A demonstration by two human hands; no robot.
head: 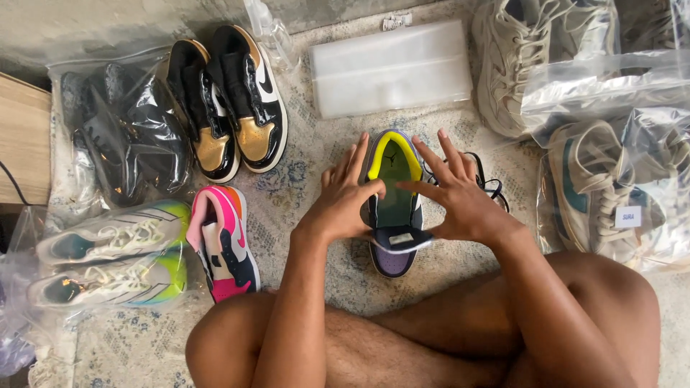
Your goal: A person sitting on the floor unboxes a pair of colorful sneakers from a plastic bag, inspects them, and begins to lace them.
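Note:
A sneaker [394, 208] with a yellow collar, green insole and purple toe lies on the carpet in front of my crossed legs. My left hand [343, 200] rests against its left side, thumb reaching over the opening. On the other side, my right hand [460, 195] touches the shoe with fingers spread and the thumb over the insole. Neither hand closes around the shoe. A loose black lace [487, 179] lies just behind my right hand.
A pink and navy sneaker [223, 241] lies to the left, a black and gold pair [228, 100] behind it. Bagged shoes sit at the left [108, 251] and right [611, 194]. A clear flat bag [392, 68] lies at the back, a wooden edge [21, 140] far left.

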